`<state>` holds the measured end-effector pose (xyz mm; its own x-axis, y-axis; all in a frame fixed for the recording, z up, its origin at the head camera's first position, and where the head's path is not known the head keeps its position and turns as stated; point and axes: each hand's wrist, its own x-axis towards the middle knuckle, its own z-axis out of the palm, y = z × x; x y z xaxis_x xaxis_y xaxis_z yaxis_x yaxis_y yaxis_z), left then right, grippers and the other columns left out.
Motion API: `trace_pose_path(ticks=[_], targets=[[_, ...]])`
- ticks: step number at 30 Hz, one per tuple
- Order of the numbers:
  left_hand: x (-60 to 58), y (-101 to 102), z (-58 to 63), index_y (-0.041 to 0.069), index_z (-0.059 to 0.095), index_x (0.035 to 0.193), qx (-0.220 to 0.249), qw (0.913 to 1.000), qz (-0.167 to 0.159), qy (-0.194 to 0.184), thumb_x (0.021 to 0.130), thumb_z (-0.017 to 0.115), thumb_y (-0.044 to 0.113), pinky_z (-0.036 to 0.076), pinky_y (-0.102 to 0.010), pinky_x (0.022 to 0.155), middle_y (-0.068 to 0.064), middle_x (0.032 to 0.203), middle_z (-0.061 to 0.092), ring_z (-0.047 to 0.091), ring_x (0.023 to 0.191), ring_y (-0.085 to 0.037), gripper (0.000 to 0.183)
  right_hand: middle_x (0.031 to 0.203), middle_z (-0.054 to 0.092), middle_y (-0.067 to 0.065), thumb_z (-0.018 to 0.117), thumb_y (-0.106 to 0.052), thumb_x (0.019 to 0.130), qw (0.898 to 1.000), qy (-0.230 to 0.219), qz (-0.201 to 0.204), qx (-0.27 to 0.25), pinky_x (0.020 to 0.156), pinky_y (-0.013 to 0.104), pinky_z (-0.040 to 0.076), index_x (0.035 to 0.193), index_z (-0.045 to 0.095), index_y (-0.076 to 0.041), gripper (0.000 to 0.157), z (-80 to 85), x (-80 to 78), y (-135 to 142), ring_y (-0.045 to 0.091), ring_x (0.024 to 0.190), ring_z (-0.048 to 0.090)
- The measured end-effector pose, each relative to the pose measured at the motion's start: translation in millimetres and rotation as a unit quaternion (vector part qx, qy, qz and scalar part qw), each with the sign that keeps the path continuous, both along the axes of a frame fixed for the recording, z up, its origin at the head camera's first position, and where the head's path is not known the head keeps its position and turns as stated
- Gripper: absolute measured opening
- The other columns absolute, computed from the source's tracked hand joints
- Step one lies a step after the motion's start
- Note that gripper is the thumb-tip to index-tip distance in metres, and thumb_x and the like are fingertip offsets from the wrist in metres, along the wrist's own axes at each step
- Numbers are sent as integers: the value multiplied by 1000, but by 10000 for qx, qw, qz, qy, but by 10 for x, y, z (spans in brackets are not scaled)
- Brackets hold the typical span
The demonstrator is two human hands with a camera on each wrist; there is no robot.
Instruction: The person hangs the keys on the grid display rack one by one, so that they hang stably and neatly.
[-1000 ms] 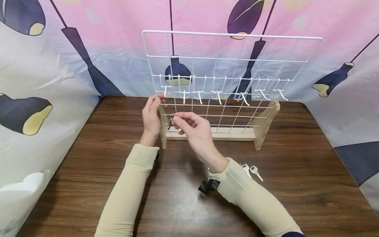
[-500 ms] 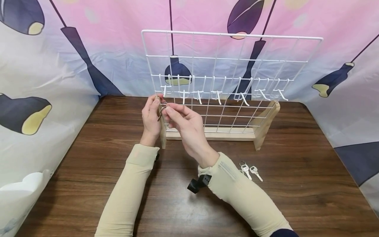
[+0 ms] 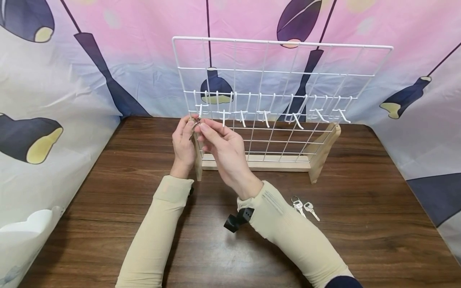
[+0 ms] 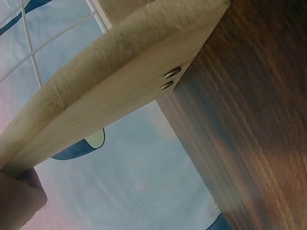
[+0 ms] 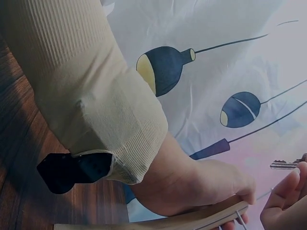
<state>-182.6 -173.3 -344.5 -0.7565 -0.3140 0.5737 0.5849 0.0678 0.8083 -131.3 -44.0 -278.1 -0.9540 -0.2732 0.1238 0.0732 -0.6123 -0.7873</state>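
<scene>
Right hand [image 3: 228, 150]: pinches one key [image 5: 287, 165], left of centre, not visibly hung. Left hand [image 3: 183, 142]: fingers grip wooden side panel [image 4: 120, 79]. Lower right: two loose keys [image 3: 298, 205], unhung.

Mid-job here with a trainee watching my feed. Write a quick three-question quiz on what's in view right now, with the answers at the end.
1. True or false: the loose keys lie on the table in front of the rack, toward its right end.
2. Which part does the left hand grip? A) a white hook B) the left wooden upright C) the top wire
3. What does the right hand pinch? (Check the right wrist view.)

Key:
1. True.
2. B.
3. A key.
</scene>
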Motion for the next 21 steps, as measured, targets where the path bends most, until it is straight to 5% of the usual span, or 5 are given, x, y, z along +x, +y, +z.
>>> trace_pose_path(ticks=[11, 21], targets=[[-2, 0, -7, -1, 65, 109, -52, 9998, -50, 178, 99, 45, 17, 47, -30, 90, 5, 99, 66, 60, 96, -15, 29, 84, 71, 0, 60, -2, 94, 9999, -136, 20, -90, 59, 18, 46, 108, 66, -1, 15, -13, -38, -29, 8, 72, 60], [6, -5, 5, -12, 59, 111, -81, 9998, -58, 154, 99, 44, 13, 44, -28, 88, 2, 95, 62, 56, 94, -15, 32, 84, 69, 1, 60, -2, 94, 9987, -457, -96, -181, 56, 17, 45, 107, 59, -10, 15, -79, -33, 22, 7, 67, 60]])
